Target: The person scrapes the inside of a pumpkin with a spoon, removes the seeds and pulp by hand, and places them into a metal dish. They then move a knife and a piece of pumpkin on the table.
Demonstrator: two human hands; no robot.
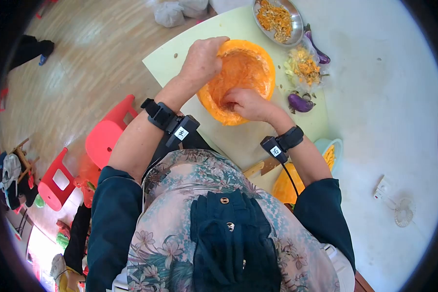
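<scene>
A hollowed pumpkin half (261,59) rests tilted on the pale green tabletop, its orange inside facing up toward me. My left hand (203,59) grips its upper left rim, thumb side over the edge. Inside the hollow, near the lower edge, is my right hand (246,103) with its fingers curled together. Whatever those fingers hold, if anything, is hidden. Bits of stringy pulp cling to the pumpkin's inner wall.
A metal bowl (297,30) of pulp and seeds stands at the far right. Nearby lie eggplants (301,102), a clear bag of scraps (304,68) and loose seeds. A light-blue basin (338,148) and orange pumpkin (284,182) sit by my right forearm. Red stools (107,138) stand left.
</scene>
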